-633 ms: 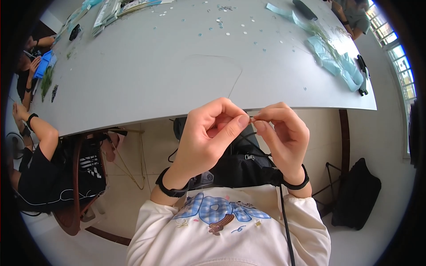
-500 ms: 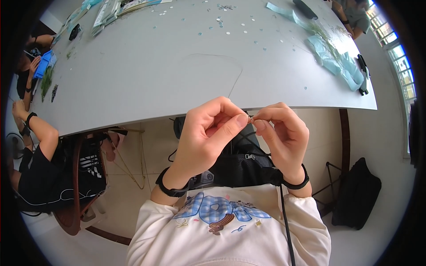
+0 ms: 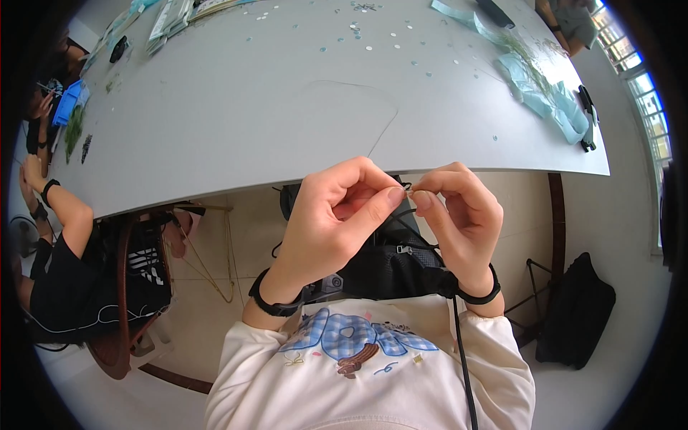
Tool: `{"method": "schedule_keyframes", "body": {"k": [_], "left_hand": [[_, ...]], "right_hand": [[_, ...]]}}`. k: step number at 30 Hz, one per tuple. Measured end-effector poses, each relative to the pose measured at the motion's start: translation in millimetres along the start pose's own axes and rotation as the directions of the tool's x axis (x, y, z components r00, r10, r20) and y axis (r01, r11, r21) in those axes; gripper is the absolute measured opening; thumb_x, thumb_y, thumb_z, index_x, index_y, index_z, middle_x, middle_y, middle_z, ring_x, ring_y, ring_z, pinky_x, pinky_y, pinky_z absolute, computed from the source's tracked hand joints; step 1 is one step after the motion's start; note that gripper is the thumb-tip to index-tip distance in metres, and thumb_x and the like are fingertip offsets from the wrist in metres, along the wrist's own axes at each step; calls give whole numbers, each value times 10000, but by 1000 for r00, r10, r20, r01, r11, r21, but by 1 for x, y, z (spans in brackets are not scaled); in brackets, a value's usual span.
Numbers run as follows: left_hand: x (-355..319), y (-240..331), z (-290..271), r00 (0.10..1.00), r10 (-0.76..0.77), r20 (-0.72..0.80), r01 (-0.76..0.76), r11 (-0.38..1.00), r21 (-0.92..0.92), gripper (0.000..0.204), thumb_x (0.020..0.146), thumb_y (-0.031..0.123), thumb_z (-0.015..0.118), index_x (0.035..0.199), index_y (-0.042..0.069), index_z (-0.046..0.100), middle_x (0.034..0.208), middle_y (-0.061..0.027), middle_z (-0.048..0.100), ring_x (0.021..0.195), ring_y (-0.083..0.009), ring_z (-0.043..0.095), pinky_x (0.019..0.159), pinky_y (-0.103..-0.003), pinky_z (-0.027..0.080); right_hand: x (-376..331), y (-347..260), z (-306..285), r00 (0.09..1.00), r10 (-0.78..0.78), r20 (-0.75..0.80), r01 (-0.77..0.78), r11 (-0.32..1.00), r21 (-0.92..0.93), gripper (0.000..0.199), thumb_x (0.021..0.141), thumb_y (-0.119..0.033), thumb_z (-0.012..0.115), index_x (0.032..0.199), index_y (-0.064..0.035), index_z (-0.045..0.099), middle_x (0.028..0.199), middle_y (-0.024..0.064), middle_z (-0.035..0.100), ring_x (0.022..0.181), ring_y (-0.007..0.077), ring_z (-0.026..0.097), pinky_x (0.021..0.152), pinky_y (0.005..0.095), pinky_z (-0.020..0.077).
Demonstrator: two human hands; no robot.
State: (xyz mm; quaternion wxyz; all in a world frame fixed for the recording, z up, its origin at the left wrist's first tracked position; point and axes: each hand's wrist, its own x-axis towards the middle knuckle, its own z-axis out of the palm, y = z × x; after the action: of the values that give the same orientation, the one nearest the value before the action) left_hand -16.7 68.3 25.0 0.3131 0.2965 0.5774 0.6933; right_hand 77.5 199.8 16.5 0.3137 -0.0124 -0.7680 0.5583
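Observation:
Both my hands are raised just in front of the table's near edge, with their fingertips almost meeting. My left hand (image 3: 337,218) is closed in a pinch, thumb against forefinger. A thin dark thread (image 3: 385,129) runs from behind its fingers and lies in a loose bend on the table. My right hand (image 3: 462,222) also pinches, thumb to forefinger, close beside the left fingertips. Between the two pinches a tiny piece (image 3: 407,188) shows, too small to name; the fingers hide most of it.
Small round sequins (image 3: 369,48) lie scattered over the grey table (image 3: 236,122). Pale blue ribbon (image 3: 541,104) and a black-handled tool (image 3: 588,118) are at the right. A blue basket (image 3: 69,102) and green sprigs (image 3: 74,135) lie left, near other people. A black bag (image 3: 577,312) stands right.
The right fingertips have shifted slightly away from the left ones, so a little more of the tiny piece shows. The thread on the table has moved slightly. Both hands stay pinched.

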Motion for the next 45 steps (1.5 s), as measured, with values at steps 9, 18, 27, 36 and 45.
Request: {"method": "schedule_keyframes", "body": {"k": [9, 18, 27, 36, 45], "left_hand": [[-2, -2, -1, 1000, 6, 4, -6, 1000, 17, 92, 807, 70, 557, 744, 6, 541, 546, 75, 414, 497, 14, 308, 449, -155, 237], [-5, 3, -6, 999, 18, 37, -17, 1000, -9, 102, 815, 80, 555, 753, 0, 543, 588, 61, 435, 511, 14, 330, 453, -151, 247], [-6, 5, -9, 996, 37, 79, -43, 997, 70, 100, 810, 90, 547, 760, 3, 542, 610, 37, 458, 513, -15, 339, 469, -168, 277], [-3, 5, -6, 959, 267, 92, -282, 898, 338, 68, 747, 107, 579, 764, 41, 570, 678, -19, 525, 645, -149, 451, 649, -259, 347], [-4, 9, -6, 964, 252, 84, -262, 855, 448, 39, 728, 90, 596, 719, 75, 561, 657, 15, 515, 632, -114, 454, 722, -266, 302]], "right_hand": [[1, 1, -2, 999, -30, 22, 31, 996, -80, 146, 680, 83, 612, 807, 15, 590, 748, 57, 569, 628, 116, 526, 564, 217, 422], [2, 0, 0, 994, -96, 48, 100, 990, -96, 161, 645, 106, 577, 771, 8, 561, 709, 56, 550, 588, 125, 532, 534, 220, 434], [1, 2, 0, 985, -151, 85, 157, 986, -62, 179, 629, 120, 565, 777, 21, 548, 712, 69, 543, 581, 130, 536, 524, 222, 440], [2, 4, 1, 977, -197, 79, 203, 976, -84, 197, 629, 129, 559, 797, 28, 545, 720, 75, 544, 583, 132, 539, 519, 225, 444], [2, 2, 2, 968, -243, 65, 250, 957, -148, 209, 623, 140, 566, 799, 30, 545, 716, 74, 543, 578, 133, 534, 509, 225, 445]]}}
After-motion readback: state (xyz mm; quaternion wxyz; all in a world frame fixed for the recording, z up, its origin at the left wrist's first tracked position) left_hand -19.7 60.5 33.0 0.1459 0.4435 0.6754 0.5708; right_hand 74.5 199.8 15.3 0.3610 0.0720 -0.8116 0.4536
